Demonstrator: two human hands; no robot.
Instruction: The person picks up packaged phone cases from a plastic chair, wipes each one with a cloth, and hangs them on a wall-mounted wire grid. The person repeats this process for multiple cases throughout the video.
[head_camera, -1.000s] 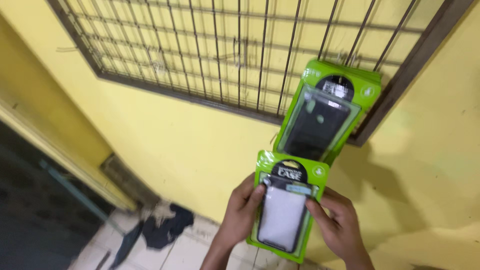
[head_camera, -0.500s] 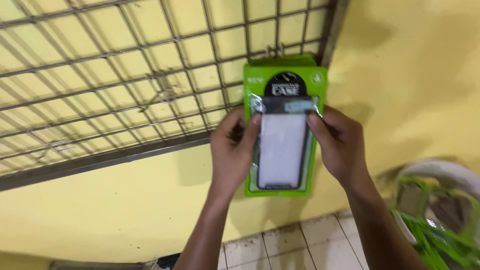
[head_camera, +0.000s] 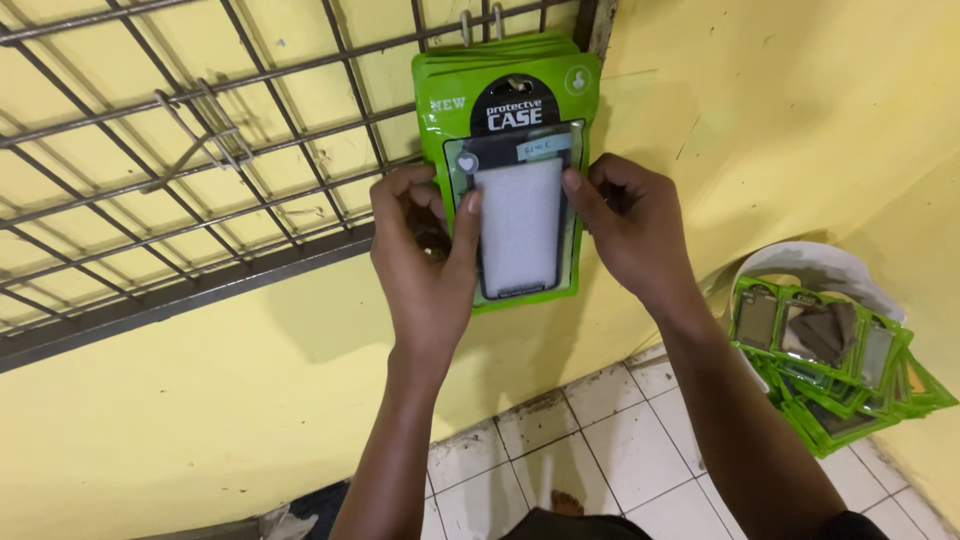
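Both hands sit on one green phone-case package (head_camera: 515, 180), held flat against the yellow wall (head_camera: 780, 120) at the lower right corner of the wire grid rack (head_camera: 200, 200). Left hand (head_camera: 420, 255) grips the package's left edge, thumb laid over the clear front window and fingers curled behind. Right hand (head_camera: 630, 225) pinches the right edge the same way, thumb tip on the front. Both are closed onto the package, not clenched, so it hangs square and level.

The package top meets a double-prong metal hook (head_camera: 480, 22) coming off the rack; whether the hang hole is already over the prongs cannot be told. More green edges show just behind the front one, so a stack of like packages appears to hang there, which would explain why this one lies flat on top of them.

An empty hook (head_camera: 205, 125) juts from the grid well to the left. Far right and low, a white basket (head_camera: 825, 268) holds a pile of the same green packages (head_camera: 835, 355), fanned loosely, near the right arm. White tiled floor (head_camera: 620, 450) runs below, grimy along the wall.
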